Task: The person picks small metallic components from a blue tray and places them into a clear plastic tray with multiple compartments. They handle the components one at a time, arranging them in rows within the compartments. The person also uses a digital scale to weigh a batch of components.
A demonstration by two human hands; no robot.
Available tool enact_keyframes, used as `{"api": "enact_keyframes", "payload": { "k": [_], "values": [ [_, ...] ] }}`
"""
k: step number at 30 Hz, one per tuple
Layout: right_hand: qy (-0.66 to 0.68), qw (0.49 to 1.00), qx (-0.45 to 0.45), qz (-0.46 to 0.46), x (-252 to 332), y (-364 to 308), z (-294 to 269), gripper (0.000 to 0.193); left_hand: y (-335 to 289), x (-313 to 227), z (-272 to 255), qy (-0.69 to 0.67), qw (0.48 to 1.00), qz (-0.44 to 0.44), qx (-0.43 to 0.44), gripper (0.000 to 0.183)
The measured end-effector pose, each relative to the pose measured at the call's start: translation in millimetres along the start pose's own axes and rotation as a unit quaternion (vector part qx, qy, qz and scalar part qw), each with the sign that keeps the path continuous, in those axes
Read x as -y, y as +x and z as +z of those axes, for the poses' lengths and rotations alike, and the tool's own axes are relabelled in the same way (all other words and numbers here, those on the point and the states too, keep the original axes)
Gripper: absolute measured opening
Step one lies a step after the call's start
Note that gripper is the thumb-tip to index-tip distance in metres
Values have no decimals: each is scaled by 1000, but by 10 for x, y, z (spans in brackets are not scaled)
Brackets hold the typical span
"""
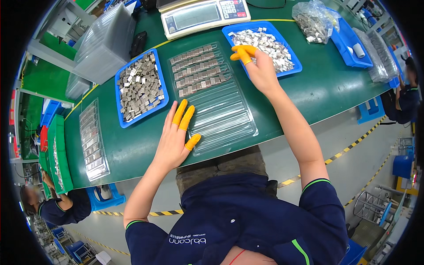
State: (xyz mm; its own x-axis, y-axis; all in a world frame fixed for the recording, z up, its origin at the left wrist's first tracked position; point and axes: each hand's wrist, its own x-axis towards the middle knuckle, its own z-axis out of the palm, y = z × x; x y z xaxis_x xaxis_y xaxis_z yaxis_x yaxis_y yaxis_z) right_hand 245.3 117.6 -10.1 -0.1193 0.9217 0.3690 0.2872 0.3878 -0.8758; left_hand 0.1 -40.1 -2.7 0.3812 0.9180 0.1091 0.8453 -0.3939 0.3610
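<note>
A clear plastic tray with long grooves (pixel 221 119) lies in front of me on the green table. Small metal connector shells (pixel 198 68) fill several of its far rows, while bare plastic shows in the nearer grooves. My left hand (pixel 173 139) rests open along the tray's left edge, with yellow finger cots on the thumb and two fingers. Over the left side of a blue bin (pixel 297 67) of shiny, white-looking small parts (pixel 269 44), my right hand (pixel 260 70) has its yellow-capped fingertips pinched together. Whatever they hold, if anything, is too small to make out.
Left of the tray sits a blue bin (pixel 165 98) of metal shells, and beyond it another clear tray (pixel 93 141). A scale (pixel 203 17), stacked clear trays (pixel 104 44) and a bag of parts (pixel 311 22) stand farther back. Co-workers sit at both sides.
</note>
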Motion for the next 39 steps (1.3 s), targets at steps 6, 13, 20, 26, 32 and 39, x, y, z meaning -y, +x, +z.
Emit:
{"api": "enact_keyframes", "payload": {
  "k": [6, 13, 20, 26, 32, 39],
  "values": [
    [5, 995, -92, 26, -337, 185, -148, 28, -25, 2, 23, 17, 1000, 18, -10, 63],
    [70, 992, -92, -44, 252, 84, -431, 24, 18, 4, 34, 22, 999, 43, -8, 64],
    [469, 846, -35, -249, 2046, -358, -978, 64, -51, 39, 60, 50, 998, 27, -22, 66],
    [562, 780, 30, -271, 2037, -476, -1290, 64, 34, 59, 63, 91, 995, 32, -17, 70],
    [581, 767, 19, -271, 1953, -452, -1361, 64, 109, 142, 3, 77, 996, 35, -14, 75],
    [554, 787, 15, -271, 1794, -321, -1266, 64, 233, 190, 0, 74, 996, 43, -3, 74]
  ]
}}
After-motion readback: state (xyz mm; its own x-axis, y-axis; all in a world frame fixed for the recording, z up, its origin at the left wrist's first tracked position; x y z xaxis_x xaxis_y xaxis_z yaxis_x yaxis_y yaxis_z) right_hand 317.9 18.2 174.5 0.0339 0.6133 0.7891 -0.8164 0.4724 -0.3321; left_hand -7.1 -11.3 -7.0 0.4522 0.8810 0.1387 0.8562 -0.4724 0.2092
